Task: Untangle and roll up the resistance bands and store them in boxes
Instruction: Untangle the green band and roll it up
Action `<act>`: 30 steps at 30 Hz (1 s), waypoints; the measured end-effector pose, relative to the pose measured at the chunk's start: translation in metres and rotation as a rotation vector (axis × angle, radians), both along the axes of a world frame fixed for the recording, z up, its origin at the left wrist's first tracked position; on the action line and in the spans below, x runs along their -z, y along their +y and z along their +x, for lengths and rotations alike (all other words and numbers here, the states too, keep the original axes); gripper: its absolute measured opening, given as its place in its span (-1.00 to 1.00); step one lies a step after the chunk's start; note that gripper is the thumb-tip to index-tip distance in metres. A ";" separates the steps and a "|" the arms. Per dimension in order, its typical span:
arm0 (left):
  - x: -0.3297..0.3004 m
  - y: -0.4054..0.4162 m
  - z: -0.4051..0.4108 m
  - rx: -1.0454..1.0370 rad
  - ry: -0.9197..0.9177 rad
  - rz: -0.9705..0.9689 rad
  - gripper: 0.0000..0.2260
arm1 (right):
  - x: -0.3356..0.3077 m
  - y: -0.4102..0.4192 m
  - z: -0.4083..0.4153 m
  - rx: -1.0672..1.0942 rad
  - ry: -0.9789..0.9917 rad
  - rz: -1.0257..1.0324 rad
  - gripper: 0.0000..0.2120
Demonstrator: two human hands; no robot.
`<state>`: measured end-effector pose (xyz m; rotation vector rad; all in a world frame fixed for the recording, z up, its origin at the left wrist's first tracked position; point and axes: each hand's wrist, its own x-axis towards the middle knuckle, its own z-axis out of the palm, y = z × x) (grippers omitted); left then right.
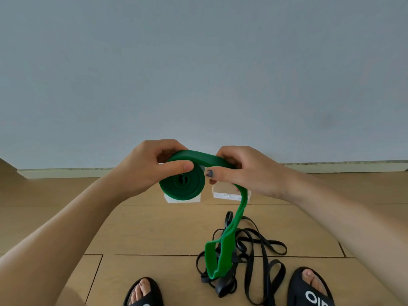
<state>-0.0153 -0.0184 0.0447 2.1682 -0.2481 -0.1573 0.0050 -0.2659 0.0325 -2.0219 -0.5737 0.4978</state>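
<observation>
Head | green band (183,183) coiled between both hands (141,171) | tail hanging

A home, it seems: a wood-look plank floor (154,235) meets a plain pale wall (198,74) along a low skirting board (66,172), and the person's feet wear black open-toed house slippers (309,288).

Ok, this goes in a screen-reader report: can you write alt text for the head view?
Two bare hands, left hand and right hand, roll a green resistance band into a coil above two clear boxes on a wooden floor. Its loose tail hangs onto tangled black bands between sandalled feet.
</observation>
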 end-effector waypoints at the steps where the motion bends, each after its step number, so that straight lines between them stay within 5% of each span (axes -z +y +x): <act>1: 0.000 0.000 0.000 -0.012 -0.006 -0.017 -0.95 | 0.000 0.001 0.001 0.008 0.059 0.032 -0.71; 8: 0.001 0.001 -0.001 -0.021 -0.006 -0.112 -0.87 | 0.001 0.008 0.000 -0.041 0.460 0.232 -0.84; 16: 0.001 0.001 -0.005 0.029 0.022 -0.262 -0.79 | 0.001 0.013 0.002 -0.083 0.697 0.306 -0.43; 21: -0.002 -0.001 -0.006 0.026 0.004 -0.297 -0.71 | -0.003 0.024 -0.004 -0.051 0.754 0.447 -0.62; 30: -0.002 -0.005 -0.009 0.164 -0.040 0.038 -0.75 | 0.004 0.023 -0.006 -0.048 0.685 0.292 -0.38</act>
